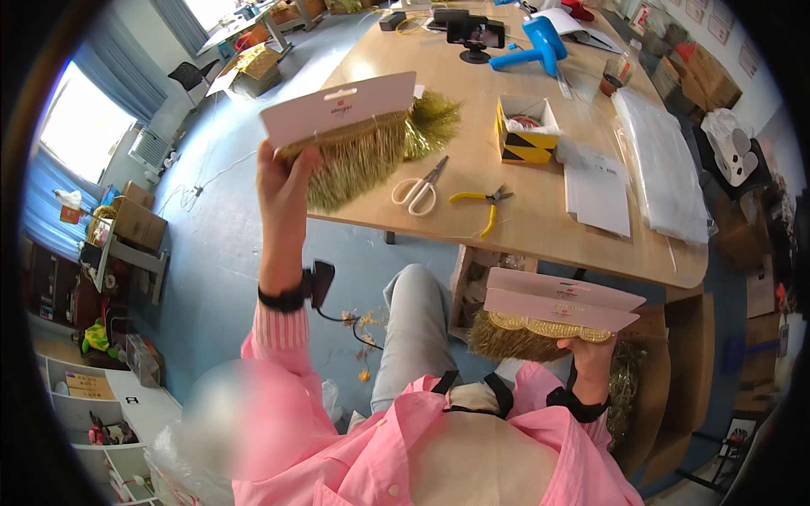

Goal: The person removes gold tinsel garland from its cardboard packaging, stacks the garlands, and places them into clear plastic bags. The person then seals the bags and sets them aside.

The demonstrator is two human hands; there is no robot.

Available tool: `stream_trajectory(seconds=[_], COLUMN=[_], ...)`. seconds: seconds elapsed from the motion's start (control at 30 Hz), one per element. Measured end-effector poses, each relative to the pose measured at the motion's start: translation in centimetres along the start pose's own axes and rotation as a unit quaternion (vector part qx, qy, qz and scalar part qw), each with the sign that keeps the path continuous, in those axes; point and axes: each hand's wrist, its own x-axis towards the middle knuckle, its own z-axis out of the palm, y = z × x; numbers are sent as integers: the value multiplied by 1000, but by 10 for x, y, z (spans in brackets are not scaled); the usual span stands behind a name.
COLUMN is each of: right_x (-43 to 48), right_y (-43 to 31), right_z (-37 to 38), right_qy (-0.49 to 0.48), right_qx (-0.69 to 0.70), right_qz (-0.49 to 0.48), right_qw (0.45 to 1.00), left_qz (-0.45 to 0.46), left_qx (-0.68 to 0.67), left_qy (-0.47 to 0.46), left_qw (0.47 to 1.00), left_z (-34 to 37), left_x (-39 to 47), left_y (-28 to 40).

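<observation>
My left hand (285, 174) is raised at the table's left edge and pinches the corner of a pale pink header card (342, 111). Gold-green tinsel fringe (361, 161) hangs under that card. Lower right, below the table edge, my right hand (591, 354) grips more fringe (516, 338) with gold scalloped trim (550, 327) and two overlapping pale pink cards (563, 300). A bunch of shiny gold tinsel (433, 123) lies on the table behind the left fringe. Scissors with cream handles (417, 190) and yellow-handled cutting pliers (488, 201) rest near the table's front edge.
On the wooden table (538, 221) are a yellow-and-black box (526, 136), white paper sheets (595, 190), clear plastic bags (661, 171), a blue tool (538, 50) and a phone on a stand (474, 35). An open cardboard box (677, 379) with tinsel stands at my right.
</observation>
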Motion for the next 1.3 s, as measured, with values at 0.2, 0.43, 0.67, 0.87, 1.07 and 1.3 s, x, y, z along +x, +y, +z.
stream_trajectory(seconds=[0.2, 0.43, 0.67, 0.87, 1.07, 1.3], right_x=[24, 16, -3, -5, -1, 6], right_y=[-6, -12, -15, -10, -6, -5], right_z=[11, 6, -4, -4, 3, 11], right_qy=[-68, -44, -29, -77, -88, -61], right_qx=[92, 98, 138, 138, 173, 254], right_qz=[-116, -184, -131, -161, -168, -145], right_qw=[987, 977, 981, 974, 966, 954], left_qz=[-45, -116, -97, -87, -134, -145], left_qx=[-76, -206, -204, -193, -169, -254], left_qy=[-28, -119, -249, -296, -353, -354], left_qw=[996, 964, 942, 931, 910, 888], left_z=[72, 134, 143, 141, 134, 137], left_x=[-112, -200, -220, -215, -208, -209], left_y=[33, 42, 53, 54, 57, 53])
